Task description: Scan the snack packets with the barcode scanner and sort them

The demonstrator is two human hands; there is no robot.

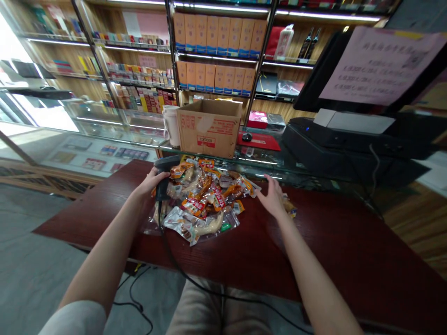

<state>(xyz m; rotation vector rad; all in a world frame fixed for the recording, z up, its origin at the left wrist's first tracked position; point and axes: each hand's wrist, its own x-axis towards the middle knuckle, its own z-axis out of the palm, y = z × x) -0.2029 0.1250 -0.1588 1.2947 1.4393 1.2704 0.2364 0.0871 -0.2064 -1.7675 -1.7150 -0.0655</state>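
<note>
My left hand (152,180) is wrapped round the grip of a black barcode scanner (164,174), its cable (181,270) trailing down toward me. The scanner's head sits at the left edge of a pile of clear and orange snack packets (202,197) on the dark red table (331,242). My right hand (272,197) lies to the right of the pile, palm down with fingers spread. It rests over a small orange packet (289,208) set apart from the rest.
A cardboard box (209,126) and a white jug (172,124) stand on the glass counter (104,139) behind the pile. A black register and a monitor with a pink paper (377,65) fill the right. Shelves of goods line the back wall.
</note>
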